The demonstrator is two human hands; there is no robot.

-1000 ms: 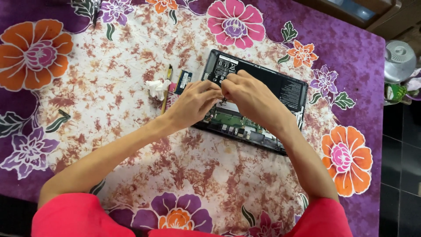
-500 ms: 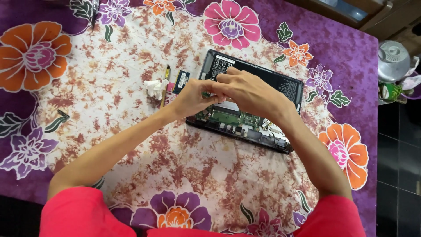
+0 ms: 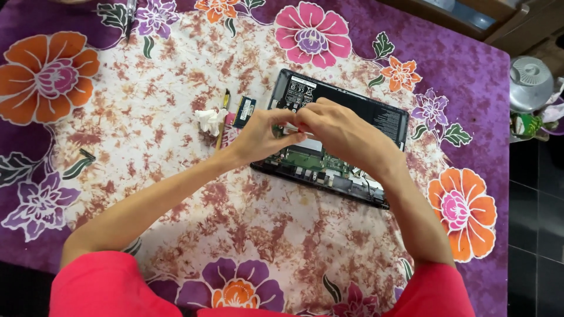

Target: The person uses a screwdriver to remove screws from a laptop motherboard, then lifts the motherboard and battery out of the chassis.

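Black opened laptop point(image 3: 376, 117) under both hands point(image 3: 305, 132), table edge well apart.

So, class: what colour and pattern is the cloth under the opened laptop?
Purple cloth with large flowers around a mottled brown-and-white centre; head view.

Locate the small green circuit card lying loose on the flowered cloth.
In the head view, the small green circuit card lies just left of the opened black laptop, beside the crumpled white tissue and thin brush, above the left hand.
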